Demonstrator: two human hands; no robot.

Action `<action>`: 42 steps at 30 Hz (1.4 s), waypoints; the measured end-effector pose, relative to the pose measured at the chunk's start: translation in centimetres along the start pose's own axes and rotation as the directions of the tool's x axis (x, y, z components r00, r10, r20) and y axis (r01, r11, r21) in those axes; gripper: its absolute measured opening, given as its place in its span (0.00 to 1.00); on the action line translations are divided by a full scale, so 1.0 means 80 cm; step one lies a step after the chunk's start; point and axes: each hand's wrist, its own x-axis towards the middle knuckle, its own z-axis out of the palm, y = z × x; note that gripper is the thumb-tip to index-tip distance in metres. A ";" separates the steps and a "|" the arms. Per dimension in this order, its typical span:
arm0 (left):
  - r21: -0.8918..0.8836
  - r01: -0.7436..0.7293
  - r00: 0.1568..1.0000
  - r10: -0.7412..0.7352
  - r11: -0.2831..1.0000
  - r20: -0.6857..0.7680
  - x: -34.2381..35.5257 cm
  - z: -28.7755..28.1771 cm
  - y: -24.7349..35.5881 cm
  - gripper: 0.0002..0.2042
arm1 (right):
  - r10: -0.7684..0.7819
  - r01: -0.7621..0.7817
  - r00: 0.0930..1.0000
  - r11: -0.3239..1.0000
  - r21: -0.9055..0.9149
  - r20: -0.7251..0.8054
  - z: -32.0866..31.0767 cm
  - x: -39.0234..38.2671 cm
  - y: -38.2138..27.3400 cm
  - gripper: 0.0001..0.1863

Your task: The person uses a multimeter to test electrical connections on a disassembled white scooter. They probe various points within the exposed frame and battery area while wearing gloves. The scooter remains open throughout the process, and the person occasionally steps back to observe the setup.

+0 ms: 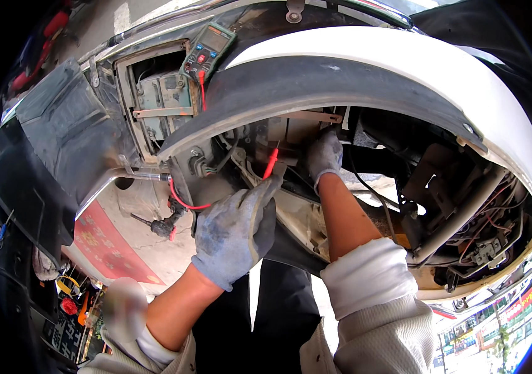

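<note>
My left hand (235, 224), in a grey-blue work glove, pinches a red multimeter probe (270, 163) with its metal tip pointing up and away. The red lead (185, 202) shows left of the glove. My right hand (324, 154), gloved too, reaches deep under the curved panel, beside a pale block (296, 129) with a metal strap across it. Its fingers are curled together; shadow hides whatever they hold. A green-and-black multimeter (208, 47) rests tilted on the edge of a square opening, with a red plug in it. Inside that opening sits a strapped battery (169, 93).
The white body shell with a dark inner rim (341, 78) arches over my hands. A metal tube (459, 215) and loose wires (497, 227) lie right. Dark flaps (60, 118) stand left. Assorted tools (72, 296) lie lower left. A black cable (372, 187) runs beside my right forearm.
</note>
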 end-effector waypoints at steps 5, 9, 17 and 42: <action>0.015 0.010 1.000 -0.010 1.000 -0.011 -0.005 0.010 -0.006 0.19 | -0.017 0.039 0.977 0.994 0.100 -0.213 0.004 -0.014 0.001 0.06; 0.005 -0.006 1.000 0.007 1.000 -0.029 -0.004 0.011 -0.008 0.18 | -0.099 0.142 0.957 0.979 0.144 -0.272 0.005 -0.012 0.006 0.10; 0.011 0.046 0.996 -0.047 0.999 0.078 -0.001 0.002 0.002 0.17 | -0.102 0.097 0.992 0.992 0.076 0.078 -0.032 0.037 0.003 0.21; 0.027 -0.033 0.999 0.034 0.999 -0.036 -0.002 0.000 -0.002 0.19 | -0.367 0.368 0.929 0.907 -0.204 0.042 -0.128 0.061 -0.059 0.20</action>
